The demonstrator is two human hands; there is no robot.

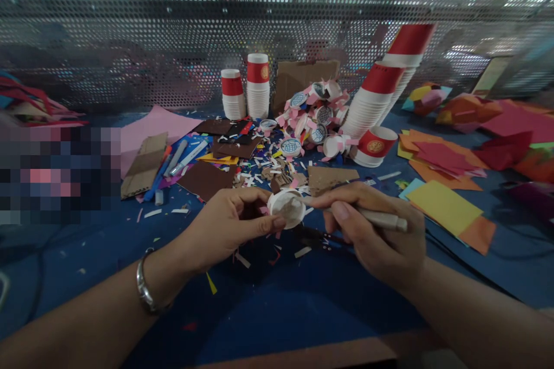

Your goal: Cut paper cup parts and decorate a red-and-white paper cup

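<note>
Between the thumb and fingers of my left hand [229, 220] is a small white cut-off paper cup base [287, 211], its round hollow side turned toward me. A scrap of pink shows at its upper edge. My right hand [381, 236] is closed around a pale grey marker [387, 219]. The marker's front end points left, to the cup base's right rim; whether it touches the surface I cannot tell. Behind them lies a pile of similar cup bases [291, 147] with pink paper tabs, several bearing blue grid drawings.
Red-and-white paper cup stacks [258, 92] stand at the back, with taller leaning stacks [375, 95] on the right. A single cup [374, 147] stands before those. Coloured paper [445, 204], markers [176, 157], cardboard [145, 166] and paper scraps cover the blue table [268, 311]. Perforated metal [173, 57] borders the back.
</note>
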